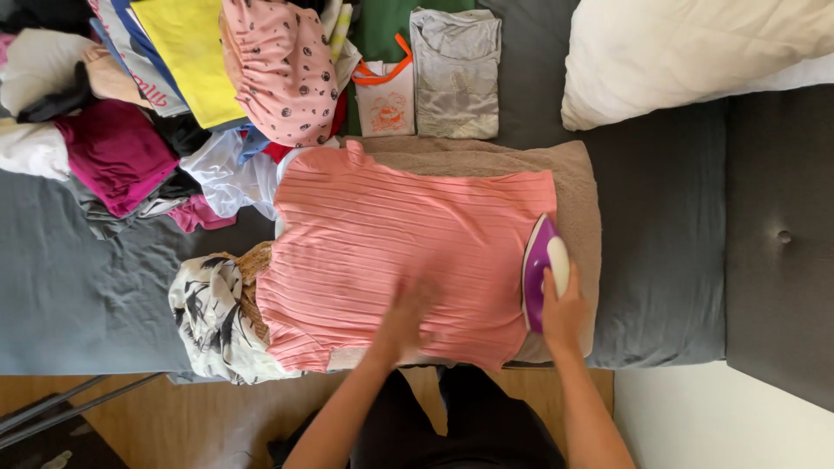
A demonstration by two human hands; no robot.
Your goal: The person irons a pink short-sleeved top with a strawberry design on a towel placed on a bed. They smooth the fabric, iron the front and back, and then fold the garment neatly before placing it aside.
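A pink ribbed top (391,234) lies spread flat on a beige towel (578,187) laid over a grey bed. My right hand (563,314) grips the handle of a purple and white iron (542,265), which rests on the top's right edge. My left hand (404,317) is blurred and lies flat with fingers apart on the lower middle of the pink top.
A heap of mixed clothes (156,95) fills the upper left. Two folded shirts (434,74) lie behind the towel. A white pillow (695,52) sits at the upper right. A black and white patterned cloth (213,317) hangs at the bed's near edge. A wooden floor (191,421) is below.
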